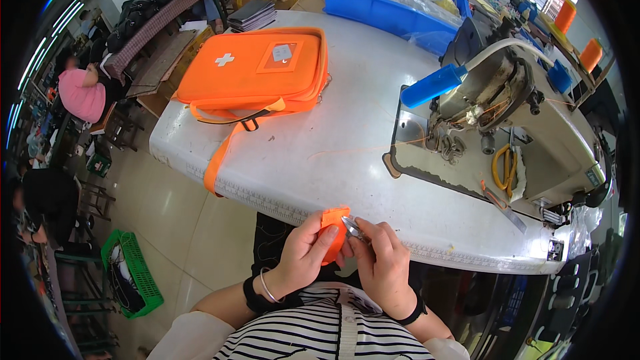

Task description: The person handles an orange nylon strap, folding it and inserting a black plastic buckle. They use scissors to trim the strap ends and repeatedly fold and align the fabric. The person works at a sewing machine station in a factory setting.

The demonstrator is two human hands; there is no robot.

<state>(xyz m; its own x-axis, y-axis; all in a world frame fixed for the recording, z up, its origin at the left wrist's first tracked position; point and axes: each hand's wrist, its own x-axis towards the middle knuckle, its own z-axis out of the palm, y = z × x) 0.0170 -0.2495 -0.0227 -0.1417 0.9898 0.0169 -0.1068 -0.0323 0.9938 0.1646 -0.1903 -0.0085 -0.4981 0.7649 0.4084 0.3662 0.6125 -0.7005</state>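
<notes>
My left hand (pixel 303 253) grips a small folded piece of orange fabric (pixel 336 214) at the table's near edge, thumb laid across its front. Small silver thread snips (pixel 353 228) are in my right hand (pixel 383 263), and their pointed tip touches or nearly touches the fabric's right side. My right fingers hide the rest of the snips. Farther off on the left of the white table (pixel 287 160) lies an orange bag (pixel 250 63) with a white cross on its lid. Its orange strap (pixel 217 160) hangs over the table's edge.
A sewing machine (pixel 560 140) fills the right side, with yellow-handled scissors (pixel 505 167) and a thin blade (pixel 510 217) by its base. Behind stands a blue bin (pixel 367 3) of plastic bags. On the floor at left is a green basket (pixel 150 280); beyond sits a person in pink (pixel 81 93).
</notes>
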